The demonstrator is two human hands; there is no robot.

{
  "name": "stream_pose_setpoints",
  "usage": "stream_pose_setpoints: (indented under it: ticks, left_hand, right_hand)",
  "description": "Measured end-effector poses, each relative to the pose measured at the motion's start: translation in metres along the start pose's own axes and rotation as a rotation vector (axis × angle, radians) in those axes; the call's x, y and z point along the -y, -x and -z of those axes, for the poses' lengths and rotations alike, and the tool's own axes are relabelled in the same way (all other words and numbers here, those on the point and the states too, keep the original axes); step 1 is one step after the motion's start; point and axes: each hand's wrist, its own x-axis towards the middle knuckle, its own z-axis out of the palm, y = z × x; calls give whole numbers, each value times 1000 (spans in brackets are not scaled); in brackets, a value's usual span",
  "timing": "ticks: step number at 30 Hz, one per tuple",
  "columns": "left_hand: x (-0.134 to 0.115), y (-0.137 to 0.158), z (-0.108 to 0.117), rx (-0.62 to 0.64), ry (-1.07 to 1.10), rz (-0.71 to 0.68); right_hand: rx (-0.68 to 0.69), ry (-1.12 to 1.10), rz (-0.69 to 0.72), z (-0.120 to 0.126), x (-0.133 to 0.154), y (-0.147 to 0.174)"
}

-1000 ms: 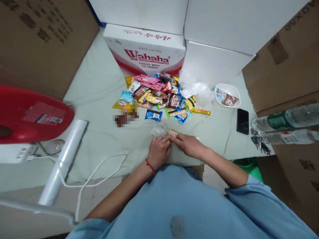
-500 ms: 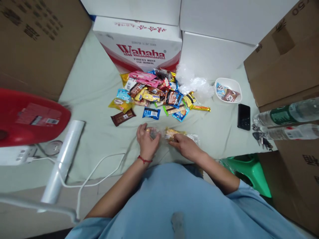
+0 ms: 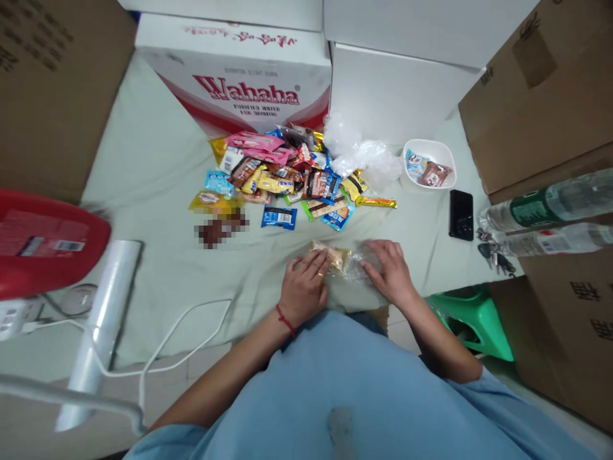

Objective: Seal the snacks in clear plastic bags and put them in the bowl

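A gold-wrapped snack (image 3: 338,258) lies on the cloth in front of me, in or under clear plastic film. My left hand (image 3: 305,284) rests on the snack's left end, fingers stretched out and lying flat. At the other end, my right hand (image 3: 393,275) has its thumb and fingers apart at the edge of the clear plastic bag (image 3: 357,263), touching it without a visible grip. Beyond my hands is a heap of wrapped snacks (image 3: 278,179), with a blue packet (image 3: 278,217) nearest.
Behind the heap stand a Wahaha carton (image 3: 244,89) and crumpled clear bags (image 3: 366,160). To the right are a white bowl (image 3: 453,163) with two packets, a phone (image 3: 461,215), keys (image 3: 495,257) and bottles (image 3: 550,201). A plastic roll (image 3: 103,319) and white cable (image 3: 191,319) are left.
My left hand has moved from the plastic's left end onto the gold snack and flattened. My right hand has let go of the snack and shifted right to the bag. The view has shifted slightly.
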Motion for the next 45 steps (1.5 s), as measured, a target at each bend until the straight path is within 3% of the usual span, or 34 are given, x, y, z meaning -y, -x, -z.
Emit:
stream_pose_setpoints:
  ticks: [1, 3, 6, 9, 12, 17, 21, 24, 28, 31, 33, 36, 37, 39, 40, 42, 45]
  left_hand:
    - [1, 1, -1, -7, -8, -7]
    - [1, 4, -4, -32, -24, 4]
    - [0, 7, -7, -62, -39, 49]
    - [-2, 9, -9, -49, -57, 60]
    - [-2, 5, -10, -8, -89, 22]
    - [13, 0, -1, 60, 42, -21]
    - [32, 22, 21, -104, 276, 5]
    - [41, 39, 35, -229, 314, 127]
    - [45, 50, 37, -247, 298, 243]
    - [47, 62, 32, -206, 277, 237]
    - [50, 76, 28, -188, 255, 228]
    - [55, 95, 24, -182, 223, 223]
    - [57, 100, 23, -178, 213, 215]
    - [60, 105, 20, -174, 184, 189]
    - [61, 106, 18, -178, 163, 175]
    - [62, 105, 15, -195, 115, 154]
    - [64, 102, 12, -208, 70, 125]
  right_hand:
    - [-17, 76, -59, 1, -5, 4]
    - [75, 162, -105, 3, -9, 9]
    - [203, 117, -148, 8, -1, 6]
    - [132, -7, -151, 10, 22, -15]
    - [76, -7, -62, -6, 52, -49]
    - [274, 223, 42, -50, 85, -86]
    - [253, 285, 173, -58, 89, -79]
    - [210, 361, 213, -60, 90, -67]
    - [237, 432, 196, -63, 92, -60]
    - [204, 319, 185, -39, 77, -60]
    - [121, 167, 120, -2, 53, -64]
    - [-107, -46, -148, 71, 0, -80]
    - [-238, -106, -246, 95, -19, -90]
    - [-505, -271, -402, 134, -56, -116]
    - [-556, -281, -454, 148, -72, -131]
    - [-589, -276, -542, 161, -97, -160]
    - [-511, -222, -640, 153, -117, -190]
